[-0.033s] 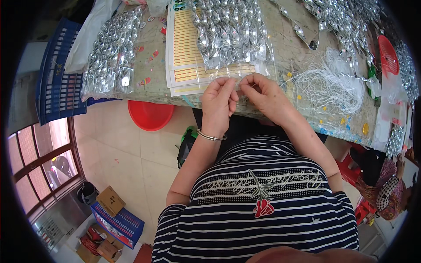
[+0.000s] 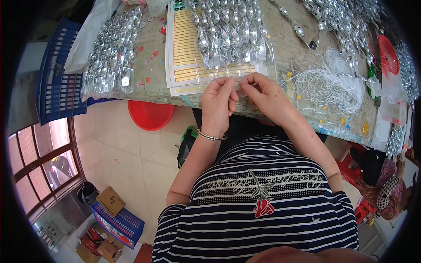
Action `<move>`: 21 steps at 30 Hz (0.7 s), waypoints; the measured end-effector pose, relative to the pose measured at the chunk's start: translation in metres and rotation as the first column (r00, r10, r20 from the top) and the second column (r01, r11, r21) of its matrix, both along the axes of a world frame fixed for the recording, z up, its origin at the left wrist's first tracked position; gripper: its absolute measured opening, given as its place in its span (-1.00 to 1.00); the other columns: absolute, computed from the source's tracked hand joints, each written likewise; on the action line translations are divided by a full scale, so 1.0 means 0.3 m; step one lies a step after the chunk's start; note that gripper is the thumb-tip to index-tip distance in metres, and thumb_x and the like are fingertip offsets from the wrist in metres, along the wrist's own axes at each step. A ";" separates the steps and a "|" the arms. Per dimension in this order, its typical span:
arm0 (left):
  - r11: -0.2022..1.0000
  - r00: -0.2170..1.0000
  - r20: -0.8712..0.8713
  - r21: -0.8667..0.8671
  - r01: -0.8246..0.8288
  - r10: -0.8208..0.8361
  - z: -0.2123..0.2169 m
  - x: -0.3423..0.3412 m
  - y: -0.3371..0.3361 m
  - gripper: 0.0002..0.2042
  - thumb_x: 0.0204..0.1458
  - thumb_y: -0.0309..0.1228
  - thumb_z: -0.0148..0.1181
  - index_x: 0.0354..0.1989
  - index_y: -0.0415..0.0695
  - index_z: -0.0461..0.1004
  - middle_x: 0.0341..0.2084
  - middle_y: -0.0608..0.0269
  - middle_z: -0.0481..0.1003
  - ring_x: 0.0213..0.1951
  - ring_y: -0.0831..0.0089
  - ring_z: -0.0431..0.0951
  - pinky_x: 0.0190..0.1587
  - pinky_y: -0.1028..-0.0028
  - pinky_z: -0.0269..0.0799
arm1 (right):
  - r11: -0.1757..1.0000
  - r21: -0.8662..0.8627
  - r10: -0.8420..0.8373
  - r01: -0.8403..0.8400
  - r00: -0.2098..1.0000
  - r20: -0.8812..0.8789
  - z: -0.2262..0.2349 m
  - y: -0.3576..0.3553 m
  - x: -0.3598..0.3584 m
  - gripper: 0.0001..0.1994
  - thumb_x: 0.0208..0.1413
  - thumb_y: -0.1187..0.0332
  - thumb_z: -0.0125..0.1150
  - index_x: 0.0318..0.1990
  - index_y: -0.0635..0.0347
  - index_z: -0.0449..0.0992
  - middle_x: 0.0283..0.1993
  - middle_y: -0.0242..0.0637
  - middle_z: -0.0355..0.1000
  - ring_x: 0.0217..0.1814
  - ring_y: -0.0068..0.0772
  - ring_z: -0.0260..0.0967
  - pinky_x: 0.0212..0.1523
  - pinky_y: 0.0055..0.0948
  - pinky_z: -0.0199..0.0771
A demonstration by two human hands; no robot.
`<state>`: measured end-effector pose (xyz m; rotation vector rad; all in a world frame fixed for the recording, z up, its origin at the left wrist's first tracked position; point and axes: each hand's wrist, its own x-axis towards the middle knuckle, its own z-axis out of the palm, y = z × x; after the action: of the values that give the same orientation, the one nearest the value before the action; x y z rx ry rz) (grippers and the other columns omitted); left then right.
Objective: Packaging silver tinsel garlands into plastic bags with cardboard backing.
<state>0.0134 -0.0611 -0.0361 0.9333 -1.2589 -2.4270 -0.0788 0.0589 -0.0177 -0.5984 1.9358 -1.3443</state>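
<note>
My left hand (image 2: 218, 105) and my right hand (image 2: 269, 97) meet at the near edge of the table, fingertips a little apart. Each has thumb and forefinger pinched at the near edge of a clear plastic bag (image 2: 269, 63); the thin film is hard to see between the fingers. Inside the bag lie rows of silver twisted spirals (image 2: 230, 33). Under it are white cards with yellow and red stripes (image 2: 183, 46). A metal bangle (image 2: 211, 137) circles my left wrist.
Another bag of silver spirals (image 2: 112, 52) lies left, by a blue crate (image 2: 59, 74). At right are tangled white string (image 2: 326, 90), more silver spirals (image 2: 344, 26) and a red basket (image 2: 388, 55). A red basin (image 2: 150, 115) stands below the table. Someone sits at far right.
</note>
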 end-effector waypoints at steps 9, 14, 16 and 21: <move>0.999 0.999 -0.015 0.032 -0.029 0.030 0.001 0.001 0.002 -0.86 0.16 -0.37 0.15 -0.30 -0.19 0.45 -0.71 0.40 0.37 -0.79 0.73 0.20 -0.78 0.71 0.00 | 1.000 -0.008 0.025 -0.023 0.957 0.290 0.005 0.003 0.009 -0.69 0.29 0.29 0.00 0.09 0.25 0.42 -0.52 -0.52 0.32 -0.54 -0.75 0.18 -0.58 -0.71 0.15; 0.999 1.000 -0.027 0.035 -0.011 0.012 -0.011 0.004 -0.003 -0.87 0.16 -0.38 0.16 -0.32 -0.19 0.46 -0.73 0.41 0.35 -0.81 0.73 0.19 -0.79 0.71 -0.02 | 1.000 -0.015 0.015 -0.012 0.988 0.153 -0.014 -0.007 0.020 -0.75 0.23 0.32 0.13 -0.02 0.26 0.48 -0.39 -0.49 0.46 -0.45 -0.78 0.23 -0.47 -0.70 0.23; 0.999 0.999 -0.033 0.035 -0.002 0.004 -0.014 0.003 -0.001 -0.87 0.15 -0.38 0.16 -0.32 -0.19 0.46 -0.74 0.41 0.34 -0.81 0.73 0.18 -0.79 0.71 -0.02 | 0.997 -0.074 0.011 0.000 0.988 0.157 -0.064 -0.004 0.018 -0.77 0.22 0.32 0.14 -0.07 0.26 0.50 -0.36 -0.49 0.46 -0.40 -0.78 0.25 -0.40 -0.69 0.26; 0.999 1.000 -0.024 0.035 -0.014 0.015 -0.013 0.004 -0.002 -0.87 0.14 -0.37 0.18 -0.33 -0.17 0.45 -0.74 0.42 0.34 -0.80 0.73 0.19 -0.78 0.71 -0.03 | 0.998 -0.059 0.012 0.000 0.979 0.204 -0.041 -0.003 0.015 -0.81 0.22 0.31 0.15 -0.16 0.24 0.53 -0.31 -0.49 0.47 -0.28 -0.76 0.29 -0.26 -0.67 0.32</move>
<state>0.0147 -0.0617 -0.0399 0.9164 -1.2008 -2.4493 -0.0744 0.0581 -0.0301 -0.4734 1.7331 -1.4048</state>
